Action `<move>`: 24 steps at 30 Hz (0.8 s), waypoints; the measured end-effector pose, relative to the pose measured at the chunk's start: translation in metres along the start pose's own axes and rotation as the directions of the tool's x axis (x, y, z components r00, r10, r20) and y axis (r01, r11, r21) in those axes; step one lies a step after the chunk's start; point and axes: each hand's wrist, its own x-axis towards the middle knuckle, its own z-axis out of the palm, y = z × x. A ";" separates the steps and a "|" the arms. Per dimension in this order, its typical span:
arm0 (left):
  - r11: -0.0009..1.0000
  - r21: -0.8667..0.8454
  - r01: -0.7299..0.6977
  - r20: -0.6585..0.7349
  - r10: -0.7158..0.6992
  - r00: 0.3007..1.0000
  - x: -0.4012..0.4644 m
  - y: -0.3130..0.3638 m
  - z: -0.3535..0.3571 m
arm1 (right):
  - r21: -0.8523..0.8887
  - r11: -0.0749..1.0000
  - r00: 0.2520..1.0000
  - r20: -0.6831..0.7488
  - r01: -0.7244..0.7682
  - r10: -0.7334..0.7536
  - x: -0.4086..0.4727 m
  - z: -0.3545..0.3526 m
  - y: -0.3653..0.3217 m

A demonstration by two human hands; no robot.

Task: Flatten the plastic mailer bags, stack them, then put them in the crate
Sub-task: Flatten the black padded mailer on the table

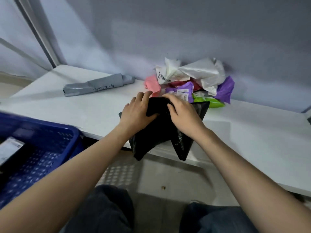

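Note:
A black mailer bag (159,132) lies on the white table (84,111), its lower corners hanging over the front edge. My left hand (136,111) and my right hand (183,113) both grip its folded top part. Behind them sits a crumpled pile of mailer bags (193,79) in white, pink, purple, red and green against the wall. A blue crate (42,148) stands at the lower left, with a flat white-labelled item (9,150) inside.
A rolled grey mailer bag (99,84) with handwriting lies at the back left of the table. The wall (185,31) rises right behind the pile. My knees (109,212) are under the table's front edge.

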 end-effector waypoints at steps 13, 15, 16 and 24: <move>1.000 0.012 0.002 -0.125 0.000 0.992 -0.010 -0.043 -0.022 | -0.236 0.970 0.998 -0.006 -0.057 0.057 0.024 0.032 -0.015; 0.990 -0.127 0.062 -0.133 -0.079 0.988 -0.016 -0.043 -0.011 | -0.183 0.977 0.993 0.009 -0.112 0.115 0.020 0.035 -0.014; 0.975 -0.203 0.088 -0.130 -0.116 0.985 -0.019 -0.044 -0.006 | -0.145 0.978 0.988 0.030 -0.148 0.154 0.018 0.036 -0.013; 0.980 -0.192 0.046 0.058 -0.036 0.998 -0.023 -0.064 0.024 | -0.105 0.981 0.963 0.199 -0.163 0.182 0.001 0.051 0.013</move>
